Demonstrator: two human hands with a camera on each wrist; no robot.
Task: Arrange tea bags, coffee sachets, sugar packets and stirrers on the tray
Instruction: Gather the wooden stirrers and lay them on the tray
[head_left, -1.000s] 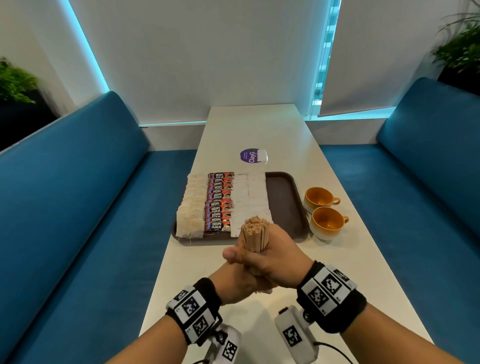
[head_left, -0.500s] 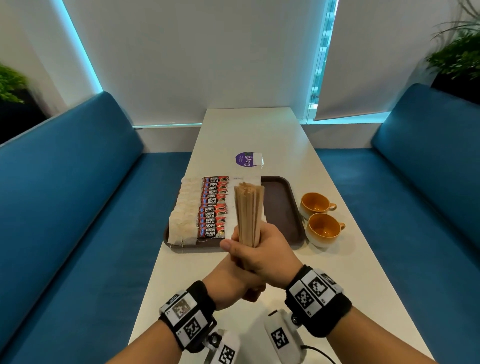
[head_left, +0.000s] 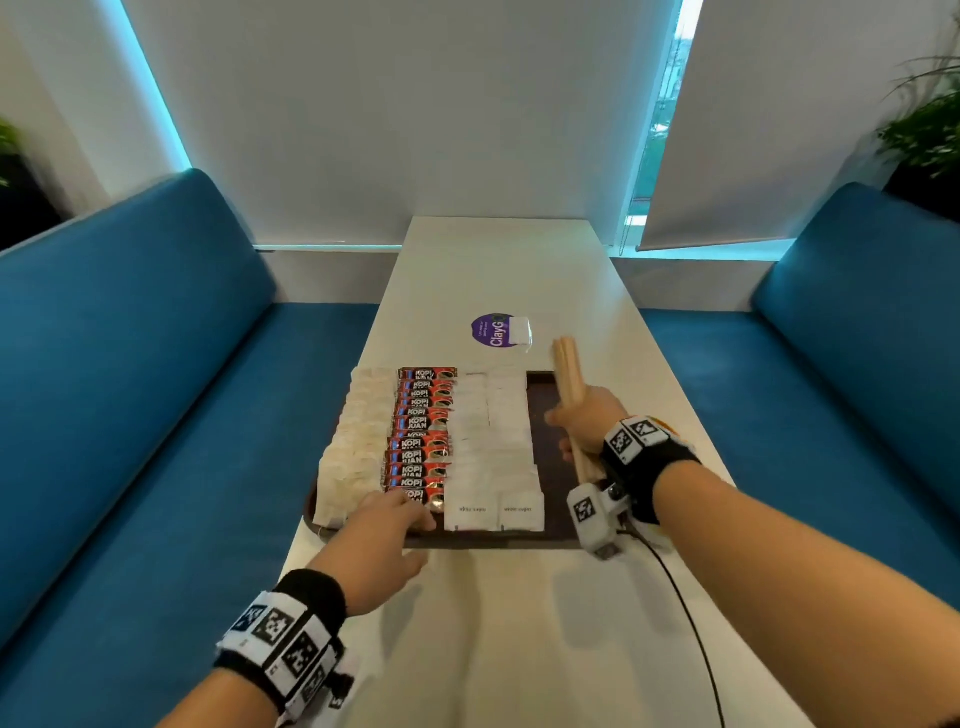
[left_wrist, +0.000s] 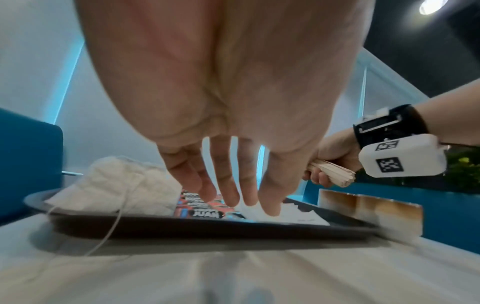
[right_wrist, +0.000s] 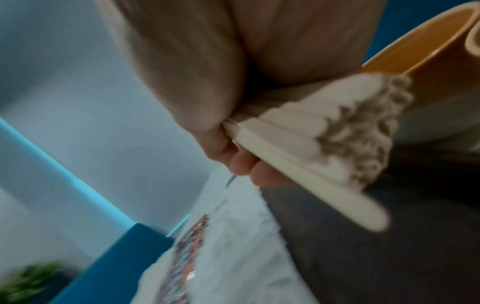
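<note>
Stirrers (head_left: 567, 375) bunched in the right hand's (head_left: 587, 422) fist over the tray's (head_left: 545, 441) bare strip, last to go; tea bags (head_left: 358, 431), coffee sachets (head_left: 422, 431), sugar packets (head_left: 493, 467) already laid under the left hand's (head_left: 382, 540) relaxed, straight fingers (left_wrist: 228, 185).

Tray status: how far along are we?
Done: tea bags, coffee sachets and sugar packets lie in rows on the tray. In hand: right hand grips the stirrers above the tray's bare right strip. Left: setting them down. Left hand is open.
</note>
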